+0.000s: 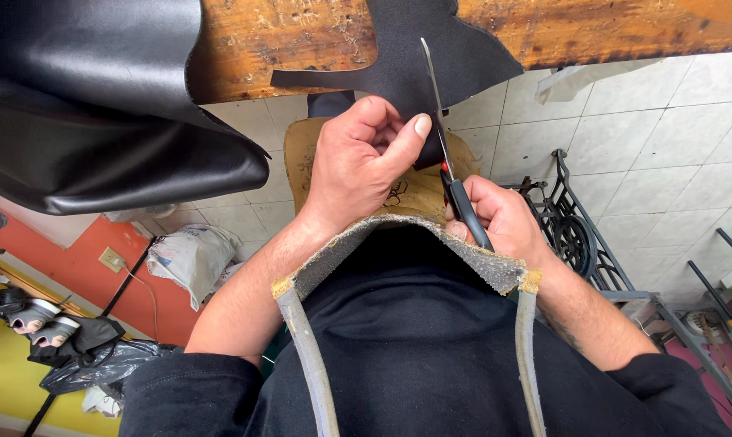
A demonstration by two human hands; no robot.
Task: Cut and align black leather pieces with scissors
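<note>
Scissors (pixel 447 137) in right hand (pixel 503 218) point up, away.

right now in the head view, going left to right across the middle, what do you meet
folded black leather sheet → left hand pinching the black cut piece → scissors → right hand gripping their handle → black treadle stand on the tiled floor

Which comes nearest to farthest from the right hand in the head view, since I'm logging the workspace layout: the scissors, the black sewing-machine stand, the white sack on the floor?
From the right hand:
1. Scissors, held in that hand, blades up against the black leather piece.
2. Black sewing-machine stand, just to the hand's right on the tiled floor.
3. White sack, far to the left, past the left hand.
</note>
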